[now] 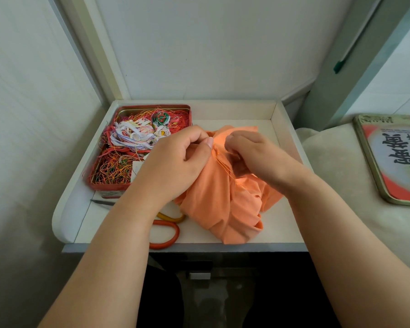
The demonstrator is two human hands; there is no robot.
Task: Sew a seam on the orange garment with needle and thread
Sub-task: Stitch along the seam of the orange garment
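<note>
Orange cloth, bunched and soft, makes up the garment [220,197], which lies on the white tray [284,143] and is lifted at its far end into both hands. The left hand [175,159] pinches a fold between thumb and curled fingers. The right hand [249,150] is curled just beside it, fingertips pressed together, apparently on the needle; the needle itself is too small to make out. Orange thread [225,165] runs from between the two grips down and toward the person, across the cloth.

Judgement: a stitch is being worked. To do it well, the left pinch should keep the fold flat and taut right beside the entry point, and each pull should stop short of puckering the cloth.

The garment's long axis runs from the grips back toward the person, its loose end at the tray's near edge. The seam line appears to follow the fold between the grips.

Left of the left grip sit a red tin [118,183] of tangled threads and, nearer, scissors [166,233].
</note>
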